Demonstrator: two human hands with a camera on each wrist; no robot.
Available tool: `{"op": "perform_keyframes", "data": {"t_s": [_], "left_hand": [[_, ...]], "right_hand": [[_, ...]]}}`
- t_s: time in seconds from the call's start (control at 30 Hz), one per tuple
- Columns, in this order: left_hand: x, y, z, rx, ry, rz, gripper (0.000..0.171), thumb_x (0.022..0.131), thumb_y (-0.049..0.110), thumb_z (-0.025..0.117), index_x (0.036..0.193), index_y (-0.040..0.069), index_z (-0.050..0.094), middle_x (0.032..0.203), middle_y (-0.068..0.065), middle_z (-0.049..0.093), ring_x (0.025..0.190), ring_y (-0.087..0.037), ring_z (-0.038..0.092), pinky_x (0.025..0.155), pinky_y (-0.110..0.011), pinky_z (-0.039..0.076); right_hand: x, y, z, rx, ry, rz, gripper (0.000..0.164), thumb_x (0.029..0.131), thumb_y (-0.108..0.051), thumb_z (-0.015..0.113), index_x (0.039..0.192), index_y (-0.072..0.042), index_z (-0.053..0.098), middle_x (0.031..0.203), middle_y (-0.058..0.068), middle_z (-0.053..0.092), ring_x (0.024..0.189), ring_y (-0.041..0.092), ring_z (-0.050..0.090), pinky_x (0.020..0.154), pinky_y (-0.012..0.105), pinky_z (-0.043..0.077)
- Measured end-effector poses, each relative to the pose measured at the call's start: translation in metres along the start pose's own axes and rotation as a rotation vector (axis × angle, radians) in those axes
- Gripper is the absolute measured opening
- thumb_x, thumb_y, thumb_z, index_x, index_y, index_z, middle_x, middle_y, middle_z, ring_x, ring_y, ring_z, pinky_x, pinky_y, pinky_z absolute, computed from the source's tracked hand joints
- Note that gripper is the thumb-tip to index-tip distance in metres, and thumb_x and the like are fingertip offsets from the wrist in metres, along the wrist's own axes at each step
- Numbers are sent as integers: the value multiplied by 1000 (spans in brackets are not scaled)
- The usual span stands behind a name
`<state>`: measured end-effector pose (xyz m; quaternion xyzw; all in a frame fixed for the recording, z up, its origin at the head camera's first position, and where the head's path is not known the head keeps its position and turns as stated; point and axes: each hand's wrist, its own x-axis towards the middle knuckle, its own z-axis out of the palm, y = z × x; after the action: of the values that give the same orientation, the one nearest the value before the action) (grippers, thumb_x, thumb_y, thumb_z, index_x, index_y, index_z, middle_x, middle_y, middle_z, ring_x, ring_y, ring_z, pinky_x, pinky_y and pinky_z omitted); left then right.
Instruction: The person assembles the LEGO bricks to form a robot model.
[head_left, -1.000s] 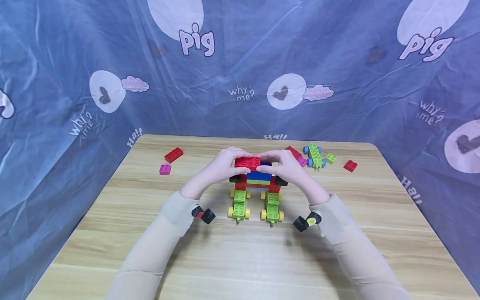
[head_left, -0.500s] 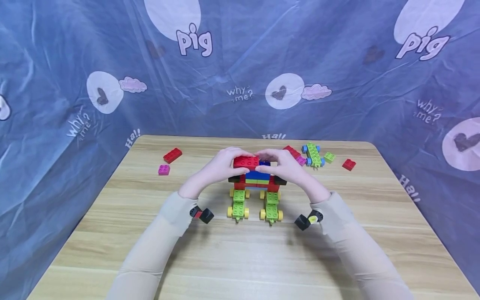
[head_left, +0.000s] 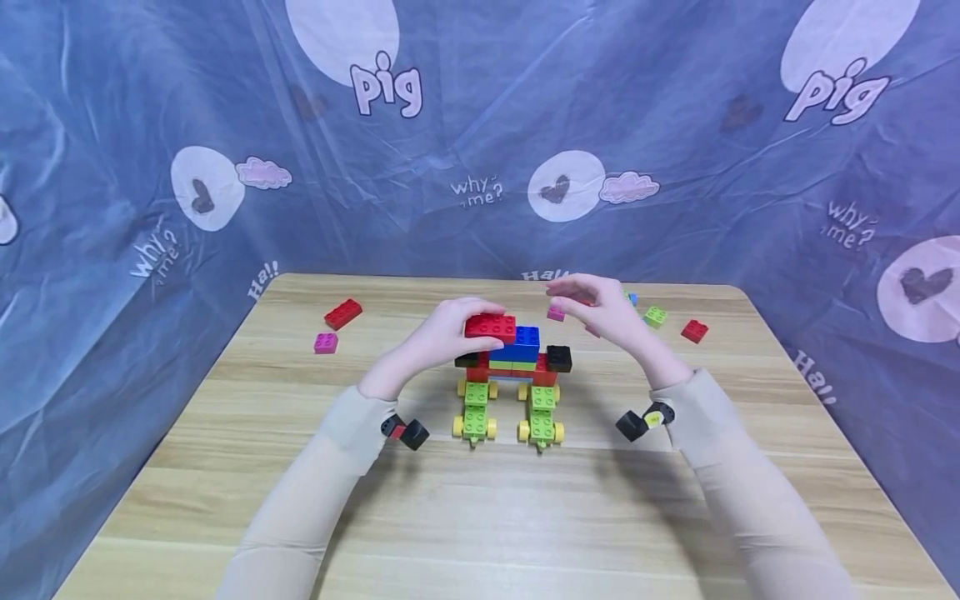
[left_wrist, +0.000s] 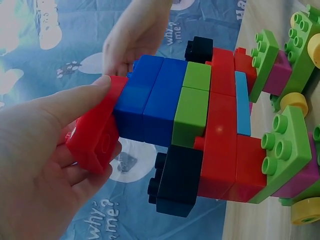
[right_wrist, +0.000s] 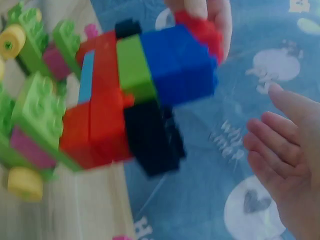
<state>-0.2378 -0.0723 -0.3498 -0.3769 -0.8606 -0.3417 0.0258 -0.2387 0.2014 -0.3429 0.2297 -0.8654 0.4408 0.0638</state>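
Note:
In the head view, a toy brick figure stands mid-table on two lime wheeled bases [head_left: 476, 419] with yellow wheels. Red bricks [left_wrist: 218, 142], lime bricks [left_wrist: 190, 114] and blue bricks [head_left: 527, 337] are stacked above, with a black brick [head_left: 558, 358] on each side. My left hand [head_left: 441, 335] pinches a red brick [head_left: 491, 327] between thumb and fingers at the left of the blue top. It looks slanted in the left wrist view; how firmly it is seated I cannot tell. My right hand [head_left: 603, 312] is apart from the figure, holding nothing, fingers loosely bent.
On the back left lie a long red brick [head_left: 343, 313] and a pink brick [head_left: 326, 342]. Behind my right hand sit another pink brick [head_left: 556, 313] and a partly hidden wheeled base. A lime brick [head_left: 656, 317] and a red brick [head_left: 694, 331] lie farther right.
My right hand has come off the top of the figure and moved right and back, uncovering the blue studs and right black brick. My left hand keeps its hold on the red brick.

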Motion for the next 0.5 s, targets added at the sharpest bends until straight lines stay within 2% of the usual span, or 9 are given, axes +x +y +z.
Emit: {"op": "perform_keyframes", "data": {"t_s": [0.23, 0.37, 0.5], "left_hand": [[-1, 1, 1, -5, -23, -24, 48, 86, 27, 73, 128, 7, 62, 123, -9, 65, 107, -21, 63, 94, -35, 51], [0, 1, 1, -21, -29, -39, 47, 86, 26, 73, 127, 6, 62, 120, -9, 67, 99, -19, 65, 89, -32, 53], [1, 2, 0, -14, -41, -56, 47, 85, 28, 74, 126, 7, 63, 121, -8, 67, 105, -20, 64, 93, -33, 51]], "right_hand": [[7, 26, -9, -34, 106, 79, 31, 91, -20, 67, 117, -3, 66, 113, 17, 69, 90, 13, 66, 77, 12, 50], [13, 41, -10, -81, 99, 128, 31, 90, -19, 68, 116, -1, 65, 110, 19, 69, 89, 18, 66, 75, 13, 50], [17, 58, -11, -123, 75, 180, 33, 89, -17, 70, 116, 1, 64, 111, 21, 68, 94, 28, 66, 79, 24, 53]]}}
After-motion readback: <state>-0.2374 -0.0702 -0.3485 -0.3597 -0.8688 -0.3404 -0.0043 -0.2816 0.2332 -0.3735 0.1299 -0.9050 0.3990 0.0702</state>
